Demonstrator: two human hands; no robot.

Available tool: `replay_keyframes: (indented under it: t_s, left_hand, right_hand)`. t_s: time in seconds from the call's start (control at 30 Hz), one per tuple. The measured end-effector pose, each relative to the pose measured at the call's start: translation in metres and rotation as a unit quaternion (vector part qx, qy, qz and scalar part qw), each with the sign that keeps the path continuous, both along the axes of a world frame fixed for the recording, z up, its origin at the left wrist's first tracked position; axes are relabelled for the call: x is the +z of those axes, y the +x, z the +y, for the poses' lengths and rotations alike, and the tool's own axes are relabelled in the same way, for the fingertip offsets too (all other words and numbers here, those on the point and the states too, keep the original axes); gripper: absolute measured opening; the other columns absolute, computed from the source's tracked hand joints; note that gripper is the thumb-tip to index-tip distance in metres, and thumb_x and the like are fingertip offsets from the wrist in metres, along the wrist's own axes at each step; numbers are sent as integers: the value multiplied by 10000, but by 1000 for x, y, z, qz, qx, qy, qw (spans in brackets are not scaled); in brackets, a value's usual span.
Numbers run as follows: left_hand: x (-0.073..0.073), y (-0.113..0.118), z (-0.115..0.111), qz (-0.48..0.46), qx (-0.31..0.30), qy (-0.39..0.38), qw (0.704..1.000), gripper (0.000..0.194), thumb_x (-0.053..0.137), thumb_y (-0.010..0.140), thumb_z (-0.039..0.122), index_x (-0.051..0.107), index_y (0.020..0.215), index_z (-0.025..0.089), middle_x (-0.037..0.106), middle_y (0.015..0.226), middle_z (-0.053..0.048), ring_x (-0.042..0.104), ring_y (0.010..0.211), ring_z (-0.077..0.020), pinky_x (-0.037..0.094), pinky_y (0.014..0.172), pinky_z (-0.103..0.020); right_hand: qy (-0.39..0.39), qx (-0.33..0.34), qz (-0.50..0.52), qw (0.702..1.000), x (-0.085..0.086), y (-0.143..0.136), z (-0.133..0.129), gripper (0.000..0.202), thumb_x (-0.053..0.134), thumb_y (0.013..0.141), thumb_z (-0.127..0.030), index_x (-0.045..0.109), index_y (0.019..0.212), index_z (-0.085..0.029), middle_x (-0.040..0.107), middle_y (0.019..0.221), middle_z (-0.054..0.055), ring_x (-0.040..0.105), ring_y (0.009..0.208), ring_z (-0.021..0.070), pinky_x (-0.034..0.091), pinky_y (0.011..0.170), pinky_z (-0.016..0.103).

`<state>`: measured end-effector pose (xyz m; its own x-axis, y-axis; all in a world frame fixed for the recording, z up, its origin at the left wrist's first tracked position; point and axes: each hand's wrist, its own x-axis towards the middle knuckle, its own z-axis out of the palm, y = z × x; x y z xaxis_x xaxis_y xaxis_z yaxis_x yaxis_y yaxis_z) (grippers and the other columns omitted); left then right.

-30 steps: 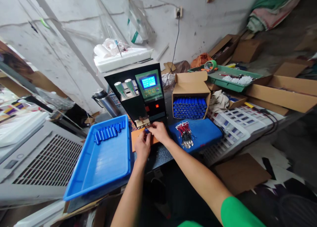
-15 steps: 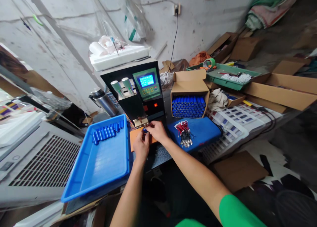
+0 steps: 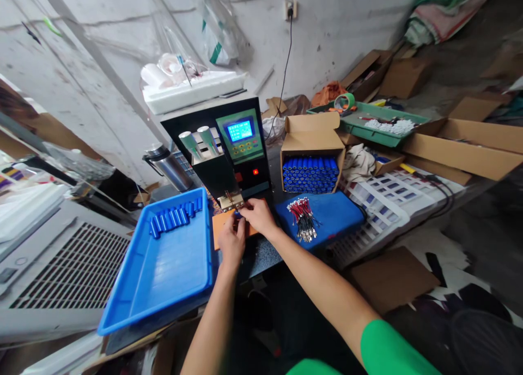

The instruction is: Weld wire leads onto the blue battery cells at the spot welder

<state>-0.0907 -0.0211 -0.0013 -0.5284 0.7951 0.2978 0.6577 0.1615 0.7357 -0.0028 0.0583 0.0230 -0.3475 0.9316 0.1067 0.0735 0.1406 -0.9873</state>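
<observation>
A whitish, stained wall (image 3: 335, 53) closes the scene behind the bench. Before it stands a black, box-shaped machine (image 3: 206, 179), bearing a white foam slab (image 3: 196, 91) on top, 1 lit blue screen (image 3: 240, 131) in its front panel and 2 green, white-capped cylinders (image 3: 195, 144) above its projecting head. To the left of the machine's base lies a shallow, blue plastic tray (image 3: 175, 266), holding a short row of glossy blue cylinders (image 3: 171, 219) at its far end. On the opposite side, an open, brown cardboard box (image 3: 312, 140) contains stacked blue cylinders (image 3: 310, 176), their ends facing the viewer. In front of the box extends a flat, dark-blue pad (image 3: 335, 217). A flat, orange board (image 3: 218, 236) lies under the machine's head, partly covered by the 2 hands. The right hand (image 3: 261, 217) reaches in beneath the head, its fingers bent close to the metal tips (image 3: 229, 197); whether they grip anything cannot be told. The left hand (image 3: 232, 240) is nearer the tray, thumb and fingertips closed about a small blue piece, mostly hidden. On the pad rests a bundle of red and black wires (image 3: 304, 219). Smallest is the small blue piece (image 3: 237, 215) itself, located over the orange board, between the hands and just below the machine's metal tips
</observation>
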Motion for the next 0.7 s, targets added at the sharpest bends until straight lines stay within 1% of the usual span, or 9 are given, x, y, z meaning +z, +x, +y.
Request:
replay_keyframes:
  t_s: [0.17,0.33,0.43,0.5,0.6,0.7]
  left_hand:
    - [0,1,0,-8,-1,-3,1000,319,524,900,440,672,1054,203,667,756,-25,602,668,-168,408,616,-265]
    - [-1,0,1,-43,-12,8,999,333,526,888,446,669,1061,201,669,746,-25,609,664,-161,425,609,-253]
    - [1,-2,2,-58,-31,12,998,325,536,871,454,667,1006,188,673,754,-26,613,670,-154,431,612,-246]
    - [2,-3,1,-61,-33,10,998,326,553,854,465,660,975,182,669,753,-23,612,669,-151,431,609,-244]
    - [1,-1,0,-57,-21,8,998,349,579,833,481,649,1001,183,659,735,-12,599,638,-146,427,595,-244]
    - [-4,0,0,-22,-4,12,1000,331,585,830,457,648,1017,191,666,754,-15,601,656,-148,430,617,-249]
  right_hand:
    - [-5,4,-4,1000,-1,1,0,79,662,802,-218,712,787,-158,739,769,28,668,730,161,466,659,229]
    - [-8,12,12,1000,-11,0,1,95,654,826,-248,699,803,-168,744,788,30,684,742,165,492,661,233]
    - [-5,18,22,1000,-18,2,-1,100,638,827,-253,701,836,-176,743,790,23,688,736,163,504,651,232]
    - [3,20,25,999,-20,6,-5,106,633,820,-249,704,843,-173,737,775,20,684,723,162,507,649,234]
    - [20,15,20,999,-20,15,-14,133,645,811,-265,719,843,-160,728,758,25,673,721,168,504,645,239]
    - [44,25,6,999,-16,23,-23,178,634,831,-297,739,842,-154,720,735,26,651,709,164,488,638,231]
